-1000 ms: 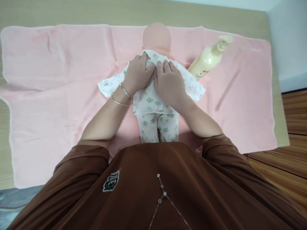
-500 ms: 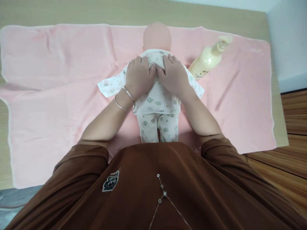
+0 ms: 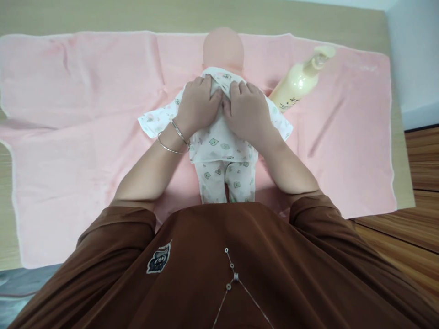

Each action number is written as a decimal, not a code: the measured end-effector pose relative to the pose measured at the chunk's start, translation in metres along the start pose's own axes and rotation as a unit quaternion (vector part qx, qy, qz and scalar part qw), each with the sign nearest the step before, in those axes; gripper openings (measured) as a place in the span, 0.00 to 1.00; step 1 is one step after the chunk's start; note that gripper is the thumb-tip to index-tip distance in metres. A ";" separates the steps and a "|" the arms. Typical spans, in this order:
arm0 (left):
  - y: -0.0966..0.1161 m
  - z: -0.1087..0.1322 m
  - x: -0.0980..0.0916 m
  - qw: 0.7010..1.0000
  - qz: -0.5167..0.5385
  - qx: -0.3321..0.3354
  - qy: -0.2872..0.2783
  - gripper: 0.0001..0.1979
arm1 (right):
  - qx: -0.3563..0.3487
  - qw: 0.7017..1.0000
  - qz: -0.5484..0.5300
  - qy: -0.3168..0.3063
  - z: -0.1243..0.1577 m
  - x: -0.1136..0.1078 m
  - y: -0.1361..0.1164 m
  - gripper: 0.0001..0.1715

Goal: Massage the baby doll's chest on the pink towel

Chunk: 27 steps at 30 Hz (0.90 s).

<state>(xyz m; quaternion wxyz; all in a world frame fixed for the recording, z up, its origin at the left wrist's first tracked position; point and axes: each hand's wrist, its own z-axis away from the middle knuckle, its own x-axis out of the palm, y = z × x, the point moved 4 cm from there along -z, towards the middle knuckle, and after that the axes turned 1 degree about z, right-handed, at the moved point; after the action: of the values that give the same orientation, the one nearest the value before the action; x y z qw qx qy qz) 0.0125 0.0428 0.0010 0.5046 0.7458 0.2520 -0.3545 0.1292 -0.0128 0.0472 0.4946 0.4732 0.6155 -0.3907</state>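
Observation:
A baby doll (image 3: 223,48) lies face down, its bald head away from me. It wears a white printed shirt (image 3: 222,141) and matching pants (image 3: 240,180). My left hand (image 3: 199,103) rests on the left of its upper back, a silver bangle (image 3: 174,141) at the wrist. My right hand (image 3: 248,109) mirrors it on the right. Both hands have bent fingers and thumbs drawn in near the spine, with shirt cloth gathered between thumb and fingers. Just below the collar the cloth is creased into folds. Some fingertips are hidden in the fabric.
Beneath the doll a pink mat (image 3: 85,160) covers much of the wooden table (image 3: 137,16). A pale yellow pump bottle (image 3: 297,84) lies slanted by the doll's right-side sleeve. Wood-grain boards (image 3: 425,192) show beyond the table's right edge.
Fingers of both hands have curled in from a flatter spread, bunching the shirt near the collar into folds. The doll and bottle stay in place; the view has shifted slightly.

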 end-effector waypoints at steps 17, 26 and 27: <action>-0.001 0.005 0.001 0.997 -0.007 -0.039 0.069 0.12 | 0.071 0.995 -0.064 -0.014 -0.020 0.023 0.025 0.21; -0.007 0.004 0.004 0.996 -0.001 -0.044 0.072 0.11 | 0.082 0.993 -0.080 -0.019 -0.025 0.037 0.031 0.22; -0.009 0.003 0.005 0.996 -0.002 -0.053 0.071 0.11 | 0.088 0.992 -0.087 -0.015 -0.025 0.038 0.032 0.22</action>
<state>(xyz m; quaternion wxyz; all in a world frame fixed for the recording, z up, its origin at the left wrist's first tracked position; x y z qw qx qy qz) 0.0082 0.0433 -0.0084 0.5234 0.7406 0.3072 -0.2884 0.1514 0.0262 0.0144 0.4245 0.4537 0.6102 -0.4916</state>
